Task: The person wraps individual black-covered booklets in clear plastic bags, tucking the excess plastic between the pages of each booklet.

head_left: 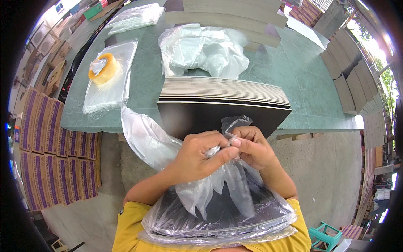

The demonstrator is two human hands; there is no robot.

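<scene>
In front of my body, my left hand (203, 155) and my right hand (255, 148) meet, both closed with the fingertips pinching clear plastic. The plastic bag (145, 136) trails from beneath my left hand up to the table edge. Below my hands, dark flat boards (218, 206) wrapped in clear film rest against my yellow shirt. Just beyond my fingers stands a thick stack of boards (226, 91) with light edges and a black front face (189, 117). What lies inside my fingers besides the film is hidden.
On the green table (306, 84) lie crumpled clear bags (210, 52) and a flat pile of bags (128, 80) with a tape roll (110, 73) on it. More board stacks (350, 67) stand at right. Cartons (50, 147) are piled at left; a green stool (325, 236) stands at lower right.
</scene>
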